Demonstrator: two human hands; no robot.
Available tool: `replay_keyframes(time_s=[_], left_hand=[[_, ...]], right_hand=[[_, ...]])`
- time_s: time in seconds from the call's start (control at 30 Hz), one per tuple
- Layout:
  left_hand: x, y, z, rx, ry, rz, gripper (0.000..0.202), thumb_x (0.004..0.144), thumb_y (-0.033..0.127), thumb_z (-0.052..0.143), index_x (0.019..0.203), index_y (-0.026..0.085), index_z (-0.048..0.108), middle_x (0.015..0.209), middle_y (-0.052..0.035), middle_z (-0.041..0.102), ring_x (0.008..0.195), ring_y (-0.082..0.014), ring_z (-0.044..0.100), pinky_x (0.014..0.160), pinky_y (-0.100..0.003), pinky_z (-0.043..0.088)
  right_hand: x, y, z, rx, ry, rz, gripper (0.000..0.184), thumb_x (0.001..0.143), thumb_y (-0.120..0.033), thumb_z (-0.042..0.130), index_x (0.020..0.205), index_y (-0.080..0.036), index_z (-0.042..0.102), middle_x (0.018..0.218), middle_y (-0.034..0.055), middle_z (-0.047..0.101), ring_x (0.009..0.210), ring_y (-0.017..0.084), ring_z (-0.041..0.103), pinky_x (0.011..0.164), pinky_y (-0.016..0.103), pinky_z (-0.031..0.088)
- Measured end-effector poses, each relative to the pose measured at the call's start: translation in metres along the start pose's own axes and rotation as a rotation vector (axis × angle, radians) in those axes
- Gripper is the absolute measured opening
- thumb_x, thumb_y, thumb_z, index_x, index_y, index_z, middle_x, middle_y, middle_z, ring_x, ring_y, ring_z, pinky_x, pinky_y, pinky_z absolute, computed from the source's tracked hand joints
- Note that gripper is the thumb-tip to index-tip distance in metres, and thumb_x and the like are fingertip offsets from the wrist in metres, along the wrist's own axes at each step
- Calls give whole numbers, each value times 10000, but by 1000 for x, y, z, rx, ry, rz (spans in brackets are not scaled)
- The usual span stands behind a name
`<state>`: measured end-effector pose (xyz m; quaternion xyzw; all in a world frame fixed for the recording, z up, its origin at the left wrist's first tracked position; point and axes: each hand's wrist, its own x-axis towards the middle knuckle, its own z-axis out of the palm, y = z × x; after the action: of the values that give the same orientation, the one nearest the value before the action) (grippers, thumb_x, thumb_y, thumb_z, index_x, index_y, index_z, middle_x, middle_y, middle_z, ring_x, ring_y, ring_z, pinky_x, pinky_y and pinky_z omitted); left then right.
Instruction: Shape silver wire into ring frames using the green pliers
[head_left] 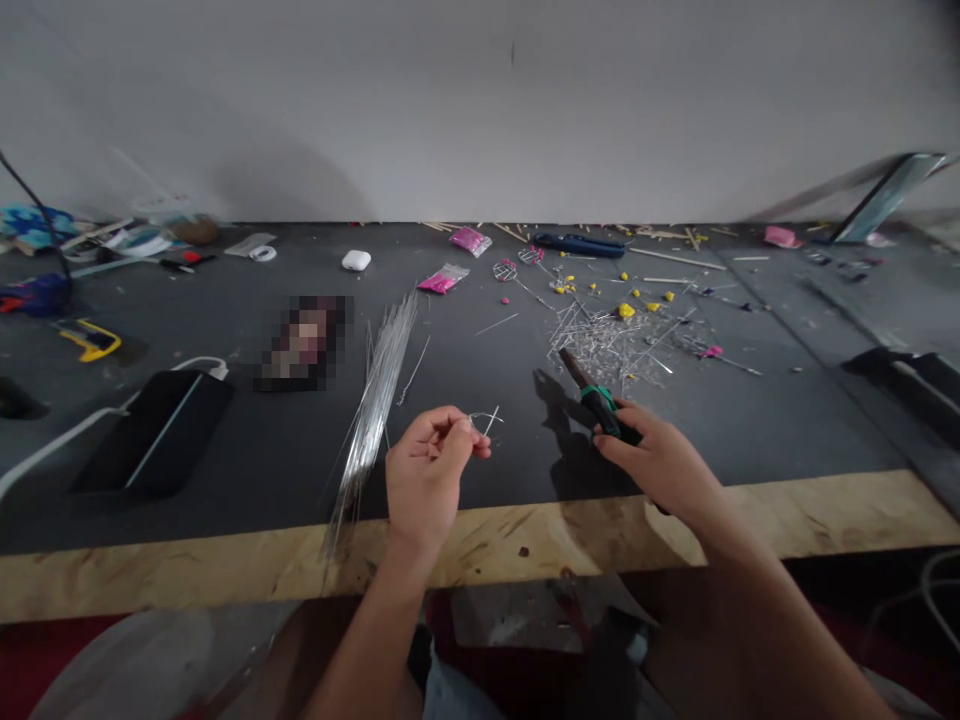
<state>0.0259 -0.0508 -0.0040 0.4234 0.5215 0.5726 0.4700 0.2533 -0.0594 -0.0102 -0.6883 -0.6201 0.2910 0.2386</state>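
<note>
My left hand (429, 470) is closed in a pinch on a short bent piece of thin wire (486, 417), held just above the dark table mat (480, 330). My right hand (660, 462) grips a pair of pliers (596, 396) with black and green handles, their jaws pointing up and left. A bundle of long straight wires (377, 390) lies on the mat just left of my left hand, reaching past the wooden table edge (480, 545).
A heap of cut wire bits (607, 340) with yellow beads (626, 311) lies beyond the pliers. Pink bead bags (444, 280), a white earbud case (356, 260), a dark phone with cable (157, 430), a yellow tool (94, 342) and a blue tool (581, 244) are spread across the mat.
</note>
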Motion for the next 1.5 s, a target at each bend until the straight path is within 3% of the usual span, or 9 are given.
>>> replay_keyframes(time_s=[0.13,0.27,0.33,0.43,0.5,0.7,1.03,1.33,1.5], left_hand=[[-5,1,1,-25,-48,-17,92,788,202,573,714,158,604,607,12,625,554,-104,622,541,-225,546],[-9,4,3,-42,-96,-28,106,789,184,563,695,158,606,602,14,619,547,-101,619,538,-218,545],[-10,6,5,-44,-116,-45,98,785,185,562,703,159,608,599,15,617,550,-104,619,530,-217,542],[-13,9,8,-4,-164,-62,82,774,193,565,712,160,609,597,10,624,561,-116,621,531,-223,540],[-15,11,9,66,-191,-54,78,764,184,564,705,165,610,596,9,635,562,-116,624,551,-222,538],[-19,11,10,254,-269,60,87,770,187,561,709,186,623,614,11,652,562,-111,619,536,-192,503],[-19,6,10,328,-279,136,100,790,213,557,730,183,632,645,5,647,571,-109,605,548,-194,501],[-21,6,14,194,-234,67,103,799,218,584,835,192,677,749,-18,713,670,-136,673,623,-224,555],[-21,5,13,145,-237,38,109,809,216,600,870,216,690,767,1,729,702,-120,686,637,-191,560]], right_hand=[[6,15,7,-23,-4,-40,130,726,-278,580,765,-167,634,1178,99,548,1082,265,510,908,396,369],[2,10,10,45,168,-52,308,699,-308,648,990,-209,628,1287,96,493,1173,272,445,978,459,309],[-3,-2,11,181,219,-71,303,723,-332,645,1006,-224,620,1241,80,528,1086,237,507,918,414,376],[-13,-26,15,472,149,-95,267,786,-333,592,1025,-215,609,931,44,633,818,165,585,745,315,463],[-20,-39,19,544,112,-122,231,779,-304,605,990,-213,630,901,36,638,791,153,583,717,287,473],[-26,-57,30,514,16,-173,187,787,-272,607,960,-232,664,901,31,659,742,135,590,635,253,491],[-25,-65,37,558,92,-173,95,794,-231,592,815,-217,683,775,13,667,693,125,602,614,239,493],[-25,-68,42,590,183,-103,95,792,-261,591,808,-211,670,771,17,668,687,134,610,619,250,511],[-25,-65,44,569,225,-122,100,798,-259,591,790,-209,677,779,28,677,712,146,615,643,262,515]])
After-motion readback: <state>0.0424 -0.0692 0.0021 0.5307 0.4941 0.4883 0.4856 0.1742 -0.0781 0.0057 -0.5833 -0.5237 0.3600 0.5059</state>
